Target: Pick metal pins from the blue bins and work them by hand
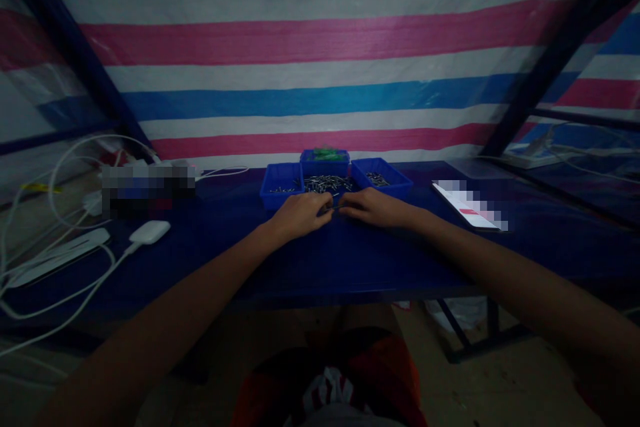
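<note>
My left hand [301,215] and my right hand [369,207] meet almost fingertip to fingertip over the table, just in front of a pile of small metal pieces [327,184]. Both are closed in a pinch. A thin dark sliver shows between the fingertips, too small to name. Beside the pile on the left stands a blue bin [278,200] with small metal pieces in it. A second blue bin [395,181] on the right holds similar pieces. Behind the pile, a third blue bin [325,165] contains green pieces [326,154].
A lit phone [467,207] lies to the right on the blue table [320,267]. White cables [75,307], a white charger [150,232] and a pale flat object [60,257] occupy the left side. Behind hangs a striped sheet [310,40] between dark frame posts.
</note>
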`<act>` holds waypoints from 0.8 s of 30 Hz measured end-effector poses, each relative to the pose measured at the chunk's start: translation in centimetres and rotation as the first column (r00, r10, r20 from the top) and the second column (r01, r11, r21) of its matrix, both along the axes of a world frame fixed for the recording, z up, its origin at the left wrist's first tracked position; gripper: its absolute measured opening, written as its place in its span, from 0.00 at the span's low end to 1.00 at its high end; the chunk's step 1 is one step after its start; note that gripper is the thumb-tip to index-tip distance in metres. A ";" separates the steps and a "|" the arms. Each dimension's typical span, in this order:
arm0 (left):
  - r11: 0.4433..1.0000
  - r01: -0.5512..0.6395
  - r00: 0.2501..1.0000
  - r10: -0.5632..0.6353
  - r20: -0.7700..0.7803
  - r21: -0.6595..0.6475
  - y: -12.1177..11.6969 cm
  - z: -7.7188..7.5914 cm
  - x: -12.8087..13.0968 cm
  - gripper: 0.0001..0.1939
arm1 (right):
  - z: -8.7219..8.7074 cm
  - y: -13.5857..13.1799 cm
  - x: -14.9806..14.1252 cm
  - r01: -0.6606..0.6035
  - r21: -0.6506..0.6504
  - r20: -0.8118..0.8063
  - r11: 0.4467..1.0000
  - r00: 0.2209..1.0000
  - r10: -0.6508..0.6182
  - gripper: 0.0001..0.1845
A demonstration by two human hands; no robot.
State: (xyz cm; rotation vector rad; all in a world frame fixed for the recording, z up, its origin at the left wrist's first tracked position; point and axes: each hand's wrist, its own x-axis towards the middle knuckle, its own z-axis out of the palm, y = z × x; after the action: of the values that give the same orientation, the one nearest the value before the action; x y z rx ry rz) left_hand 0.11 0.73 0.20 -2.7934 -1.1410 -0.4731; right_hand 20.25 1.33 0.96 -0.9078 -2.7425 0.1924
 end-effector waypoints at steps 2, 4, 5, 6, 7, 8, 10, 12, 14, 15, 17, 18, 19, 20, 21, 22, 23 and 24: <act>1.000 0.000 1.000 0.000 -0.003 -0.008 0.1 -0.1 0.0 0.09 | -0.2 0.2 0.0 -0.002 0.014 0.007 1.000 1.000 0.002 0.11; 1.000 -0.009 1.000 0.009 -0.008 -0.016 0.1 -0.1 0.0 0.10 | -0.4 0.3 0.0 0.000 0.015 0.009 1.000 1.000 0.000 0.11; 1.000 -0.018 1.000 0.018 -0.013 -0.019 0.1 -0.1 -0.1 0.10 | -0.4 0.3 0.0 0.005 0.012 0.009 1.000 1.000 -0.005 0.11; 0.999 -0.028 0.999 0.027 -0.019 -0.022 0.2 -0.1 -0.1 0.11 | -0.4 0.3 0.0 0.013 0.011 0.010 1.000 1.000 -0.013 0.10; 0.999 -0.036 0.999 0.036 -0.025 -0.022 0.2 -0.1 -0.1 0.11 | -0.4 0.3 0.0 0.025 0.015 0.010 1.000 1.000 -0.025 0.10; 0.999 -0.042 0.999 0.042 -0.029 -0.020 0.2 -0.1 -0.1 0.12 | -0.3 0.3 0.1 0.042 0.023 0.011 0.999 0.999 -0.042 0.11; 0.999 -0.045 0.999 0.045 -0.029 -0.008 0.3 -0.2 -0.2 0.13 | -0.1 0.2 0.2 0.076 0.043 0.008 0.996 0.997 -0.076 0.11; 0.999 -0.043 0.999 0.043 -0.023 0.009 0.4 -0.3 -0.2 0.13 | 0.0 0.1 0.2 0.101 0.058 0.006 0.993 0.995 -0.102 0.12; 0.999 -0.039 0.999 0.040 -0.011 0.021 0.4 -0.3 -0.2 0.12 | 0.1 0.1 0.3 0.111 0.061 0.007 0.992 0.994 -0.112 0.12; 0.999 -0.037 0.999 0.037 -0.003 0.024 0.4 -0.3 -0.2 0.11 | 0.1 0.2 0.3 0.114 0.062 0.010 0.992 0.993 -0.115 0.11; 0.999 -0.032 0.999 0.032 0.013 0.026 0.3 -0.3 -0.2 0.10 | 0.0 0.3 0.3 0.117 0.073 0.016 0.990 0.993 -0.119 0.11; 0.999 -0.028 0.999 0.028 0.021 0.026 0.3 -0.2 -0.2 0.10 | 0.0 0.3 0.3 0.119 0.082 0.017 0.989 0.992 -0.121 0.11; 0.999 -0.023 0.999 0.023 0.028 0.029 0.3 -0.2 -0.2 0.09 | -0.1 0.4 0.3 0.120 0.091 0.020 0.989 0.992 -0.122 0.11; 0.999 -0.018 0.999 0.016 0.034 0.032 0.2 -0.1 -0.1 0.08 | -0.1 0.4 0.3 0.118 0.096 0.022 0.988 0.992 -0.120 0.11; 0.999 -0.011 0.999 0.010 0.040 0.036 0.2 -0.1 -0.1 0.08 | -0.1 0.4 0.3 0.112 0.095 0.026 0.989 0.993 -0.114 0.12; 0.999 -0.005 0.999 0.003 0.043 0.038 0.2 0.0 -0.1 0.07 | -0.1 0.4 0.3 0.102 0.091 0.029 0.991 0.994 -0.105 0.12; 0.999 0.000 0.999 -0.002 0.046 0.040 0.2 0.0 -0.1 0.07 | -0.1 0.4 0.3 0.091 0.084 0.033 0.992 0.995 -0.094 0.12; 0.999 0.006 0.999 -0.008 0.048 0.043 0.2 0.0 -0.1 0.06 | -0.2 0.4 0.3 0.076 0.077 0.038 0.994 0.996 -0.079 0.12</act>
State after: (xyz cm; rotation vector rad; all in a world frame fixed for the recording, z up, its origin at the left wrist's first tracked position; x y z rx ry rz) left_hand -0.02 0.89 0.18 -2.7650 -1.1167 -0.5615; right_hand 20.54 1.76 0.81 -1.0064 -2.7255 0.0554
